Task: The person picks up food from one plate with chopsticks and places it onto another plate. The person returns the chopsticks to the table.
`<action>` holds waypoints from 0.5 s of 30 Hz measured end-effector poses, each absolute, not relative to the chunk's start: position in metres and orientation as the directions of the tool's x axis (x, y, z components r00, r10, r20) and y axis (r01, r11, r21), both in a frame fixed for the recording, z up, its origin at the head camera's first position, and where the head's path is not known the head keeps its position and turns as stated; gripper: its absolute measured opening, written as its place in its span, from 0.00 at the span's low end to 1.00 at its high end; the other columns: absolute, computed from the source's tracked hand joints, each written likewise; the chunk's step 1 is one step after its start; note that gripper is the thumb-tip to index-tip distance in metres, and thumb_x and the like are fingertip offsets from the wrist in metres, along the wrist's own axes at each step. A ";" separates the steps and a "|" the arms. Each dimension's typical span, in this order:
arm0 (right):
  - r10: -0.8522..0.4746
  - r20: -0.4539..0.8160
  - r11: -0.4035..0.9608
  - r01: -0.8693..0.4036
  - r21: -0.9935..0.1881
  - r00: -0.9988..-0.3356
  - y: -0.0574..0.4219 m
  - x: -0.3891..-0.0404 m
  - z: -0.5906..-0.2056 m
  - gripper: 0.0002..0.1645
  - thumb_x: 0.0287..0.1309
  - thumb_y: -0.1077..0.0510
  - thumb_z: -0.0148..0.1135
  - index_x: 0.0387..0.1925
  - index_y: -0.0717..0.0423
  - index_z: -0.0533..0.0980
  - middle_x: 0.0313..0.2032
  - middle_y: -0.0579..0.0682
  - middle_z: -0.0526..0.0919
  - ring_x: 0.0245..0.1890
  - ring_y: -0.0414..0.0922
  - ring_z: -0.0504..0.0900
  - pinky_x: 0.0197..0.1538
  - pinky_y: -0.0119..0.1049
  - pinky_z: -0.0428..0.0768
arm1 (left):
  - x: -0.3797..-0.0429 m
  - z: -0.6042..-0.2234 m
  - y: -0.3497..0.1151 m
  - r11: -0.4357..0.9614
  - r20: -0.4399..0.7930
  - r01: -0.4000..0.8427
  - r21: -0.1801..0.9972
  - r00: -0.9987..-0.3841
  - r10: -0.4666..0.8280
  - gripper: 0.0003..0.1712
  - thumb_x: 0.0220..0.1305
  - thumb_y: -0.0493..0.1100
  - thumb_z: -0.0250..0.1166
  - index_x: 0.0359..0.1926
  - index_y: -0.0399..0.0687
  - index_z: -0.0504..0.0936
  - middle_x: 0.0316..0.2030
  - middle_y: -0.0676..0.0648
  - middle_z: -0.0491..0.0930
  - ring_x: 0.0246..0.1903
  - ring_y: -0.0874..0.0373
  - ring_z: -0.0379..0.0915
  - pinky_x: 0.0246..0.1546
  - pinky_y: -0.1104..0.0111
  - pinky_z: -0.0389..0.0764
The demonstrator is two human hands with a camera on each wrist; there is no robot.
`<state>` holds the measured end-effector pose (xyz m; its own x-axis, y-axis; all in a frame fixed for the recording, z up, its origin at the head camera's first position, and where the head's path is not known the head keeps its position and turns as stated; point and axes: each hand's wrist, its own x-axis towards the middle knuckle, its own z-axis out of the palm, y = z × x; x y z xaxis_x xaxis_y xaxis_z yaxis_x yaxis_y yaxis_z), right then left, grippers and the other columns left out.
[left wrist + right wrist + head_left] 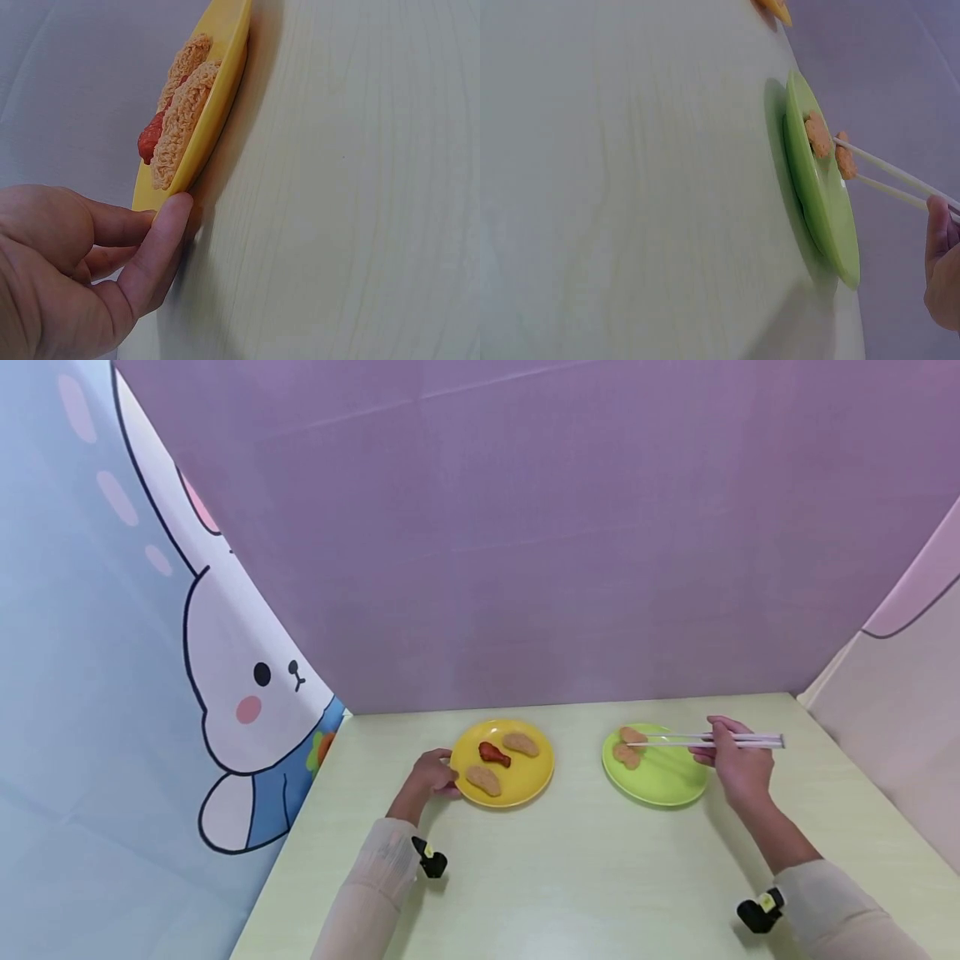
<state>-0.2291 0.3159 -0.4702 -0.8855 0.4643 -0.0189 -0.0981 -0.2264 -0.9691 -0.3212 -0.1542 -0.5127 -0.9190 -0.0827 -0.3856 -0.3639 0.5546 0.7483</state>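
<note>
My left hand (433, 772) pinches the left rim of a yellow plate (534, 783) between thumb and fingers. On that plate lie a red-brown drumstick (493, 754) and two tan, crinkly breaded pieces (483, 779), seen close up in the left wrist view. A pair of pale chopsticks (761, 741) is gripped in my right hand (741, 770), pointing left over a green plate (675, 783). Their tips lie on either side of the farther orange-brown nugget (845, 156); whether it is lifted I cannot tell. Another nugget piece (817, 135) rests on the green plate nearer to me.
Both plates stand on a pale wood-grain table (555, 877), with a gap between them. A purple backdrop (562, 543) rises behind the table's far edge. To the left hangs a blue sheet with a cartoon rabbit (247, 735). A whitish panel (900, 718) borders the right side.
</note>
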 end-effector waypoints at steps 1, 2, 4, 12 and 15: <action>0.472 -0.025 -0.227 -0.094 -0.969 -0.881 0.317 -0.229 -0.470 0.13 0.72 0.60 0.56 0.36 0.42 0.83 0.24 0.45 0.88 0.19 0.41 0.88 0.25 0.32 0.87 | -0.321 -0.513 -0.154 0.549 -0.388 -0.366 0.751 -0.918 -0.082 0.33 0.63 0.30 0.64 0.70 0.43 0.72 0.40 0.40 0.84 0.28 0.58 0.82 0.30 0.69 0.89; 0.478 -0.030 -0.227 -0.090 -0.970 -0.878 0.318 -0.229 -0.471 0.13 0.72 0.60 0.55 0.36 0.42 0.83 0.24 0.45 0.88 0.19 0.40 0.88 0.25 0.32 0.87 | -0.321 -0.513 -0.155 0.542 -0.390 -0.367 0.756 -0.918 -0.077 0.33 0.63 0.30 0.64 0.70 0.43 0.72 0.40 0.40 0.85 0.28 0.58 0.82 0.30 0.69 0.89; 0.489 -0.035 -0.222 -0.086 -0.971 -0.872 0.319 -0.230 -0.473 0.13 0.72 0.60 0.55 0.36 0.42 0.82 0.24 0.45 0.87 0.19 0.40 0.88 0.25 0.32 0.87 | -0.321 -0.514 -0.155 0.528 -0.396 -0.373 0.763 -0.915 -0.074 0.33 0.63 0.29 0.63 0.70 0.43 0.71 0.39 0.39 0.85 0.28 0.58 0.83 0.30 0.68 0.89; 0.497 -0.028 -0.217 -0.093 -0.972 -0.867 0.326 -0.233 -0.482 0.11 0.72 0.58 0.56 0.37 0.42 0.83 0.24 0.44 0.87 0.19 0.40 0.88 0.25 0.31 0.87 | -0.319 -0.513 -0.157 0.494 -0.399 -0.375 0.784 -0.915 -0.062 0.34 0.63 0.28 0.63 0.71 0.43 0.71 0.40 0.38 0.85 0.28 0.57 0.83 0.31 0.67 0.90; 0.490 -0.018 -0.217 -0.102 -0.971 -0.871 0.325 -0.231 -0.479 0.12 0.72 0.59 0.56 0.36 0.42 0.83 0.24 0.45 0.87 0.19 0.40 0.88 0.25 0.32 0.87 | -0.319 -0.511 -0.156 0.502 -0.394 -0.371 0.781 -0.917 -0.063 0.34 0.63 0.28 0.63 0.70 0.43 0.71 0.40 0.38 0.84 0.28 0.57 0.83 0.30 0.67 0.90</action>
<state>-0.2309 0.3249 -0.4794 -0.8714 0.4903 -0.0179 -0.1022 -0.2172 -0.9708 -0.3194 -0.1560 -0.5110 -0.9168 -0.0632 -0.3942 -0.3705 0.5022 0.7813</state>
